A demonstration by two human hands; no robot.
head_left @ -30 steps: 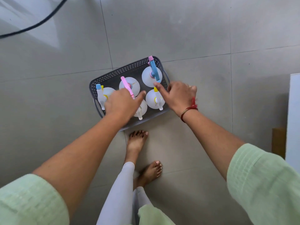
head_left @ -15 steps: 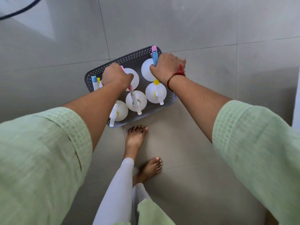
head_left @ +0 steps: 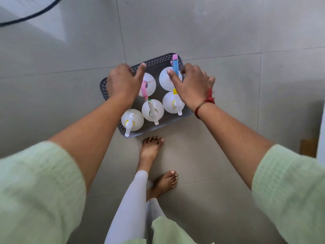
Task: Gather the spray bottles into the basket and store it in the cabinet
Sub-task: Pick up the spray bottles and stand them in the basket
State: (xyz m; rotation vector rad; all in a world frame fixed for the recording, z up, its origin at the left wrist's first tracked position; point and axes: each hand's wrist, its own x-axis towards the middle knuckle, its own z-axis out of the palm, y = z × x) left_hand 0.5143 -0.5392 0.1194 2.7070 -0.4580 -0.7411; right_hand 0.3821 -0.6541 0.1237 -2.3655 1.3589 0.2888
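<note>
A grey perforated basket point(head_left: 157, 61) stands on the tiled floor in front of my feet. Several white spray bottles stand upright in it, among them one with a white trigger point(head_left: 132, 119), one with a pink trigger point(head_left: 150, 84) and one with a blue trigger point(head_left: 166, 80). My left hand point(head_left: 123, 81) is spread over the basket's left side, thumb stretched toward the far rim, and hides one bottle. My right hand point(head_left: 191, 85) lies over the right side, thumb on the blue-trigger bottle, fingers reaching past the right rim. Neither hand visibly clamps anything.
My bare feet point(head_left: 151, 147) stand just in front of the basket. A dark cable point(head_left: 35, 14) runs across the floor at the top left. A white panel edge point(head_left: 321, 131) and a brown object point(head_left: 308, 147) sit at the right border.
Both hands have come back from the basket's far edge, where they were closed, and now spread open over its left and right sides. The basket has stayed on the floor.
</note>
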